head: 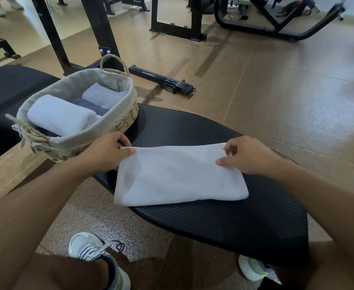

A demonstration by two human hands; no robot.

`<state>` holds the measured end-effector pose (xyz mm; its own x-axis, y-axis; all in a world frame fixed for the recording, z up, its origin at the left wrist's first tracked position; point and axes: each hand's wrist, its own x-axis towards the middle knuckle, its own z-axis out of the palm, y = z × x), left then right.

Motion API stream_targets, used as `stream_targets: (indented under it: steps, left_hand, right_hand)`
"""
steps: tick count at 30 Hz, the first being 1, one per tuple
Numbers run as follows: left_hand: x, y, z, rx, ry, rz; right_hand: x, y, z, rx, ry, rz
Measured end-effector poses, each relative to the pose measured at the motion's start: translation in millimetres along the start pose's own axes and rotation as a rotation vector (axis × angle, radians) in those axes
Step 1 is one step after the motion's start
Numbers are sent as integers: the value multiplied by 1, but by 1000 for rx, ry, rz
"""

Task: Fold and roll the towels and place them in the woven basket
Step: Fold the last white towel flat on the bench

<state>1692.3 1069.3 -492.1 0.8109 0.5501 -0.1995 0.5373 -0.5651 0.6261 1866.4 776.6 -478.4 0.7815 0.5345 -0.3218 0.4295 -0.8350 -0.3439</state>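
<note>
A folded white towel (pixel 178 176) lies flat on a black ribbed mat (pixel 224 222). My left hand (pixel 107 151) pinches its far left corner. My right hand (pixel 247 155) pinches its far right corner. To the left stands the woven basket (pixel 100 130) with a grey cloth lining and rope handles. Inside it lie a rolled white towel (pixel 61 116), a second white towel (pixel 103 96) further back, and a dark blue towel (pixel 90 106) between and under them.
A black padded bench (pixel 10 88) sits behind the basket. Black gym machine frames (pixel 100 32) stand further back, and a black metal bar (pixel 163 79) lies on the brown floor. My two feet in light sneakers (pixel 92 252) are below the mat.
</note>
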Motion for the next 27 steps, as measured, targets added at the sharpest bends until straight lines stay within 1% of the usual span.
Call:
stream_targets:
  steps: [2,5,6,9,13,16,18,19,22,25,27]
  left_hand:
    - [-1,-2,-1,-32,-21,-18]
    - [-1,-4,-1,-78,-54,-22]
    - [-1,-4,-1,-79,-57,-20]
    - [-3,-4,-1,-59,-64,-1]
    - [-5,-1,-2,21,-56,24]
    - [-5,0,-2,50,-64,11]
    - [-7,2,-4,19,-82,-18]
    - [-8,3,-5,-46,-106,-44]
    - [-12,4,-11,-275,-204,-116]
    - [-17,3,-16,-379,-256,-102]
    - [-20,3,-21,-455,-323,-89]
  right_hand:
    - [3,3,-1,83,7,-22]
    - [4,3,-8,436,5,-33]
    - [5,2,-9,520,-5,-29]
    - [10,3,-9,630,-22,14]
    - [16,7,-9,627,-38,85]
    - [20,9,-10,676,33,96]
    - [21,11,-14,720,63,104]
    - [21,13,-17,732,61,99]
    - [18,21,-26,728,-13,65]
    - [6,25,-35,721,-142,-18]
    - [-3,30,-41,690,-265,-54]
